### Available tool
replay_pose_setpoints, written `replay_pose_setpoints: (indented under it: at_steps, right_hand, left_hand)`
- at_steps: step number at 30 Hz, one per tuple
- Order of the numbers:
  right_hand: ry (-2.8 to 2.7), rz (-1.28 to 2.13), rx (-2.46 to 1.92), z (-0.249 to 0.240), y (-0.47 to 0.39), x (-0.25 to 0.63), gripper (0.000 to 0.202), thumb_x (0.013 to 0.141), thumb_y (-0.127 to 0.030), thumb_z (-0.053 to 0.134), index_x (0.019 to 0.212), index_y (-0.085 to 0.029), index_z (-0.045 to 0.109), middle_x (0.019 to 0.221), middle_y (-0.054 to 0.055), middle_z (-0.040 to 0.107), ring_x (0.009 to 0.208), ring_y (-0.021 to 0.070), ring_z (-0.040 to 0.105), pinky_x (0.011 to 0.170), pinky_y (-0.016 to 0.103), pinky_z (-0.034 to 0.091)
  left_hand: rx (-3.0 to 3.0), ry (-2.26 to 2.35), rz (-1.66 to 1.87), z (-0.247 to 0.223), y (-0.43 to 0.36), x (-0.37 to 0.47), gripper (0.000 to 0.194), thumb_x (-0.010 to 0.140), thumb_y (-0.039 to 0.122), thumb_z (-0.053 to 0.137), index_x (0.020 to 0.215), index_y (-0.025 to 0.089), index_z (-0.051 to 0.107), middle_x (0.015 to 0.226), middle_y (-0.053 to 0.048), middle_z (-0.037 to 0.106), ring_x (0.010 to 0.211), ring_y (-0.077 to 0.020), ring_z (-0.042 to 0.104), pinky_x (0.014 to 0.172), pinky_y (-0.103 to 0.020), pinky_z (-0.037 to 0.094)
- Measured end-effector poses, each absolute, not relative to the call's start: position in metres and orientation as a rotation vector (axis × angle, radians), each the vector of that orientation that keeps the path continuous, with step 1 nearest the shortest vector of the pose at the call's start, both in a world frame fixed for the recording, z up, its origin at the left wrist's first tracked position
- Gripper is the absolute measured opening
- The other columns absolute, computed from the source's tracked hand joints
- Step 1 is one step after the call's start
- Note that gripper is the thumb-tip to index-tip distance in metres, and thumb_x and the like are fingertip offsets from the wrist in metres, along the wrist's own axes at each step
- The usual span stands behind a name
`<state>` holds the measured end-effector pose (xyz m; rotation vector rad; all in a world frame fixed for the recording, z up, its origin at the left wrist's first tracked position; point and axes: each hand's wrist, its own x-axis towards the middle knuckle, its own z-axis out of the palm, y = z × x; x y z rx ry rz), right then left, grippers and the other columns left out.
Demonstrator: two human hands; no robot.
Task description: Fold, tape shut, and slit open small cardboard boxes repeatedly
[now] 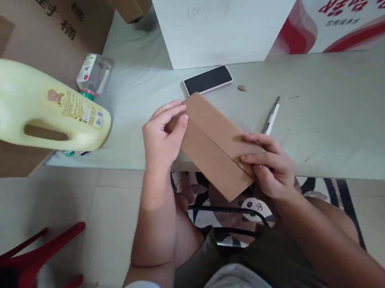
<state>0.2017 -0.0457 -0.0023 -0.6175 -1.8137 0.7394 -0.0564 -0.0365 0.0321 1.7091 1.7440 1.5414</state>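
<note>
Left hand [164, 135] and right hand [273, 165] are gripping a carton [213, 146] at opposite ends, holding it over the near edge of the table [341, 119]. Phone [208, 80] is lying just beyond, cutter [272, 117] near right hand, jug [36, 96] sitting left.

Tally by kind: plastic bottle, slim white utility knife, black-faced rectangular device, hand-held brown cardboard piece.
Plastic bottle: 2 (pale yellow handled jug, clear green-capped bottle)
Slim white utility knife: 1
Black-faced rectangular device: 1
Brown cardboard piece, held: 1
Total: 5
</note>
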Motion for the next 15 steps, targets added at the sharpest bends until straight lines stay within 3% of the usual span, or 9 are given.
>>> replay_pose_setpoints:
  at_steps: [15]
  right_hand:
    - [-1.812,0.702,-0.612,-0.0054,-0.0437,0.2004,0.035,0.084,-0.012,0.058,0.104,-0.032,0.078,0.131,0.004,0.068,0.118,0.0255,0.069,0.097,0.046,0.061]
  left_hand:
    - [1.722,1.764,1.459,0.0348,-0.0352,-0.0558,0.018,0.087,0.027,0.07,0.102,0.028,0.079,0.121,-0.002,0.077,0.117,-0.0226,0.07,0.107,-0.042,0.056]
